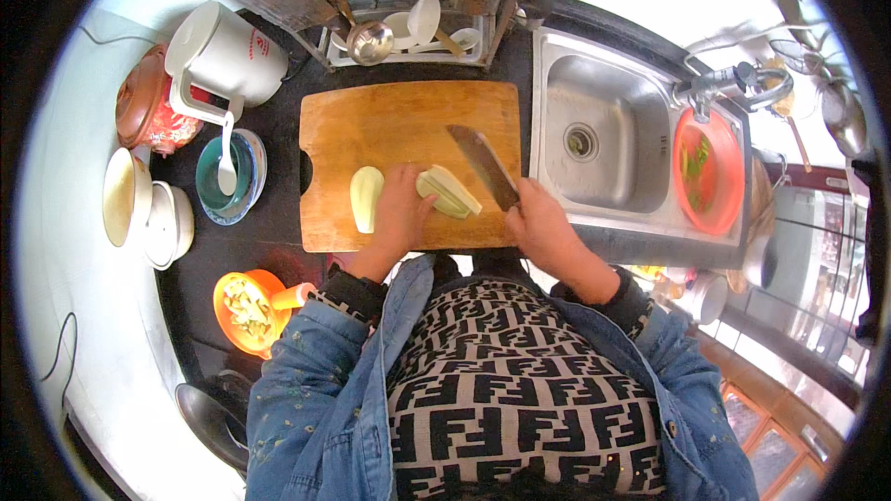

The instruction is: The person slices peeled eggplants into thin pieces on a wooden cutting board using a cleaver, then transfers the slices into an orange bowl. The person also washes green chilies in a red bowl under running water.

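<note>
Right fingers (522, 213) grip a knife (486, 165); left fingers (406, 182) hold a pale-green vegetable (449, 193) — best kept curled, clear of the edge.

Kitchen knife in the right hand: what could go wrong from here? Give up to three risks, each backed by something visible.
The left hand is close to the kitchen knife in the right hand; a slip might cut its fingers.

The pale-green vegetable piece left of that hand lies loose and could be nudged.

The orange handled bowl's handle is right by the left sleeve, which might knock it.
</note>
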A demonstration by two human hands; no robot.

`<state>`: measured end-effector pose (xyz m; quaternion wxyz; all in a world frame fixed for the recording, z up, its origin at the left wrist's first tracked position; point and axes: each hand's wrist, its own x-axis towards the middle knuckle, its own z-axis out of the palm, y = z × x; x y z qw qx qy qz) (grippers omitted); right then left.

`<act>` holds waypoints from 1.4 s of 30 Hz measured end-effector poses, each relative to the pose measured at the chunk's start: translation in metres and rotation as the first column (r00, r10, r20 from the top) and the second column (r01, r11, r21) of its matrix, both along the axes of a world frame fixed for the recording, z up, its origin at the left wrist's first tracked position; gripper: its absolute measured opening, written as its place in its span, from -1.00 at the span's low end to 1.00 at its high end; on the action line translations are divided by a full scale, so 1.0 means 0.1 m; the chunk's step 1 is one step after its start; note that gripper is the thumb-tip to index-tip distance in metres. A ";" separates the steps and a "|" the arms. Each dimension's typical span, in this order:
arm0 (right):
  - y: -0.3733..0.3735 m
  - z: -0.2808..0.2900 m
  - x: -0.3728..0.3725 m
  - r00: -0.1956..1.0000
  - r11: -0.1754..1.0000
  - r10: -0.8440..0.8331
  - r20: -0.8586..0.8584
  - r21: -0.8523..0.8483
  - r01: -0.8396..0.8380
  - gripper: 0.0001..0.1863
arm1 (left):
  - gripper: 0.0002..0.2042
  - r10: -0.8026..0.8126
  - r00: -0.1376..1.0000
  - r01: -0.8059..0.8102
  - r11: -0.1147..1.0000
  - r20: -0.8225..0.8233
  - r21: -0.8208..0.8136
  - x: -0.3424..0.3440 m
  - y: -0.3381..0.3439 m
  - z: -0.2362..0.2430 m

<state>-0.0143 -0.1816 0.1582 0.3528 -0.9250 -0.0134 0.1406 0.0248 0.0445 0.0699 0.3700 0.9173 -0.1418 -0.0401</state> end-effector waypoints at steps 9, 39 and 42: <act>-0.24 -0.16 -0.24 0.988 0.989 -0.142 -0.062 0.030 0.144 -0.76 | -0.67 -0.511 0.859 0.479 0.820 0.025 0.313 0.46 -0.25 -0.08; 0.04 -0.35 -0.16 0.994 0.997 -0.073 -0.086 0.022 0.075 -0.80 | -0.35 -0.053 0.985 0.080 0.984 -0.165 0.157 -0.03 -0.47 -0.17; 0.14 -0.33 -0.14 0.991 0.998 -0.064 -0.120 0.003 0.065 -0.81 | -0.35 -0.077 0.980 0.115 0.971 -0.185 0.208 -0.05 -0.36 -0.10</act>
